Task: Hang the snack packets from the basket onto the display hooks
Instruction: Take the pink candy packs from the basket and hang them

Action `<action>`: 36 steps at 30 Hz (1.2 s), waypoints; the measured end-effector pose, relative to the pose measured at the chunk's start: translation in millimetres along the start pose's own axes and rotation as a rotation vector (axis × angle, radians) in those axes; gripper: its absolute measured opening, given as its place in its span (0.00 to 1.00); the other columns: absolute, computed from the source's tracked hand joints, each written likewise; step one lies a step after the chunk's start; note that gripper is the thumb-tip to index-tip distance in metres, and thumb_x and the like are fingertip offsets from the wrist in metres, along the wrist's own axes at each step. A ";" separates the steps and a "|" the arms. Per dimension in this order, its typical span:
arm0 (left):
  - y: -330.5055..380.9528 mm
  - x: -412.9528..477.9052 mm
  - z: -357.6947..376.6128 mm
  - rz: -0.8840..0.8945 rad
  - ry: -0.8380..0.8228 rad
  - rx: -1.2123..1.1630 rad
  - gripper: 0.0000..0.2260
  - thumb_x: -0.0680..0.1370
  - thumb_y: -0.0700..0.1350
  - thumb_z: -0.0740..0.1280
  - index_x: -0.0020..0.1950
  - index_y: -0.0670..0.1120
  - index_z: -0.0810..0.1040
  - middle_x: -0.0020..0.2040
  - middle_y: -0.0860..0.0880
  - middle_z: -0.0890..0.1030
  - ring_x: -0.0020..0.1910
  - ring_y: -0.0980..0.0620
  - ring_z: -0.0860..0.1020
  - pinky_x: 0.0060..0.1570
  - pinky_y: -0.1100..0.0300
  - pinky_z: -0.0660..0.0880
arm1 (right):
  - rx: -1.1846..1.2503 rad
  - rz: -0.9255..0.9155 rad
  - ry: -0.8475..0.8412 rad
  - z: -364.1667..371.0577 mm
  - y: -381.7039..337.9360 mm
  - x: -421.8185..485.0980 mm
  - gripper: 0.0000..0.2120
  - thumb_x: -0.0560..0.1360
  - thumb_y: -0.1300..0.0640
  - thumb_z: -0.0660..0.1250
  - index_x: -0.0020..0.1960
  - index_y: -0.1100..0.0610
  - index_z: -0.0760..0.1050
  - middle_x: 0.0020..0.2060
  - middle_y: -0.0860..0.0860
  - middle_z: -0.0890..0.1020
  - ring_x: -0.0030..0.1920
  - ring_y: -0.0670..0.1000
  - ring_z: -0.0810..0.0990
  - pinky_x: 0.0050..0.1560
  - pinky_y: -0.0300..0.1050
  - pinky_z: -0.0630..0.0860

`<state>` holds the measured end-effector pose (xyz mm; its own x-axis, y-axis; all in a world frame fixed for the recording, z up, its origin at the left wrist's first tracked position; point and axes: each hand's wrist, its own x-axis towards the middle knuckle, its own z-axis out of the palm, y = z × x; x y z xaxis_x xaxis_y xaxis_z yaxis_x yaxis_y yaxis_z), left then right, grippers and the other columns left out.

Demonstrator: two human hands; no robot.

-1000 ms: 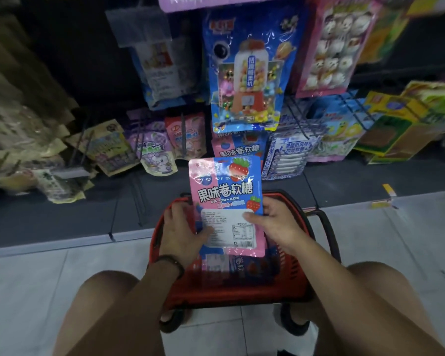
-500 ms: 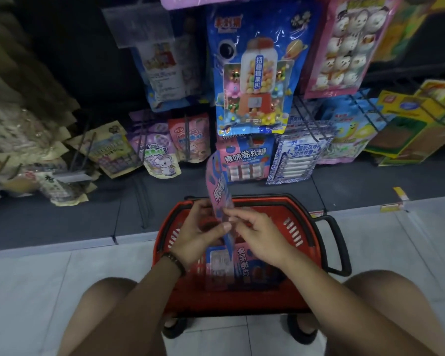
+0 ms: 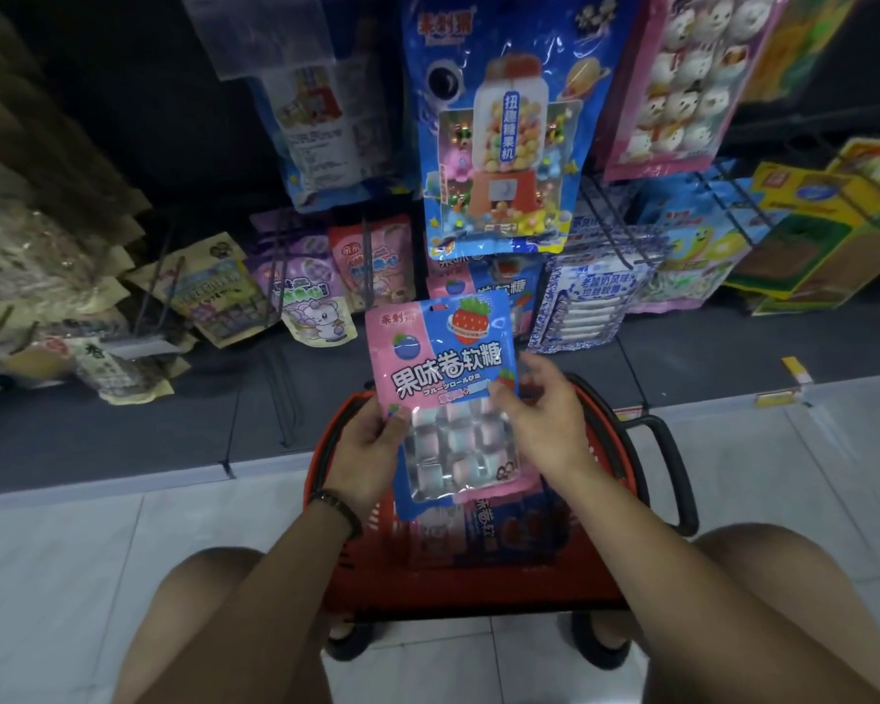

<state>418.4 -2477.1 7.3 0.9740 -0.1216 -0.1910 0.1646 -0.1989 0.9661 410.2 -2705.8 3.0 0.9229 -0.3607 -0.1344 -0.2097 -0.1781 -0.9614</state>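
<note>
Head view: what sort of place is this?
Most likely a shop's snack aisle. Bright snack packets hang from wire hooks on a display rack, a red shopping basket stands on the tiled floor, and a candy packet is held above it.

One raised snack packet (image 3: 448, 368), one red basket (image 3: 478, 586), two hands — left hand (image 3: 372, 449), right hand (image 3: 549, 429) — perhaps two spare packets (image 3: 514, 525) inside.
</note>
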 end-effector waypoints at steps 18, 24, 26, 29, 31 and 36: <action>43.7 58.7 26.9 0.224 0.164 0.136 0.07 0.78 0.44 0.78 0.46 0.57 0.88 0.44 0.49 0.88 0.46 0.46 0.87 0.51 0.45 0.84 | 0.145 -0.092 0.059 -34.6 -35.2 35.2 0.06 0.77 0.48 0.76 0.47 0.47 0.80 0.44 0.53 0.88 0.46 0.56 0.90 0.54 0.67 0.85; 39.8 82.0 63.8 0.112 0.131 -0.180 0.07 0.80 0.35 0.74 0.57 0.41 0.86 0.52 0.49 0.89 0.56 0.54 0.87 0.65 0.49 0.82 | 0.259 0.050 0.003 -27.3 -27.8 65.4 0.16 0.85 0.47 0.67 0.39 0.34 0.77 0.48 0.49 0.82 0.56 0.57 0.89 0.63 0.58 0.85; 31.8 94.4 70.2 0.038 0.128 -0.231 0.08 0.81 0.44 0.75 0.58 0.43 0.86 0.56 0.44 0.89 0.60 0.46 0.86 0.67 0.43 0.81 | 0.313 0.120 0.002 -24.4 -18.6 76.1 0.13 0.85 0.45 0.68 0.42 0.43 0.74 0.49 0.53 0.80 0.58 0.63 0.87 0.63 0.57 0.85; 18.2 113.1 76.2 -0.052 0.051 -0.221 0.19 0.77 0.61 0.75 0.62 0.51 0.87 0.60 0.47 0.88 0.63 0.43 0.85 0.68 0.40 0.79 | 0.459 0.275 0.063 -20.8 -4.7 90.5 0.16 0.82 0.43 0.71 0.51 0.53 0.68 0.47 0.54 0.77 0.53 0.61 0.85 0.60 0.56 0.86; 13.3 123.9 83.0 -0.105 0.064 -0.290 0.18 0.81 0.58 0.73 0.66 0.49 0.85 0.61 0.47 0.88 0.63 0.41 0.85 0.66 0.41 0.81 | 0.489 0.369 0.108 -14.7 -1.7 99.3 0.22 0.78 0.39 0.75 0.47 0.52 0.67 0.42 0.53 0.73 0.46 0.58 0.78 0.57 0.59 0.86; 7.1 143.2 90.4 -0.204 0.133 -0.393 0.21 0.78 0.61 0.74 0.67 0.52 0.85 0.62 0.47 0.87 0.62 0.37 0.85 0.63 0.41 0.82 | 0.444 0.422 0.141 -6.7 2.3 124.3 0.32 0.65 0.25 0.76 0.42 0.49 0.65 0.42 0.53 0.72 0.42 0.59 0.77 0.59 0.75 0.80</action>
<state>545.0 -2583.8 -28.9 0.9227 0.0131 -0.3852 0.3767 0.1809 0.9085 522.3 -2757.2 -14.4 0.7325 -0.4395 -0.5200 -0.3646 0.3917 -0.8447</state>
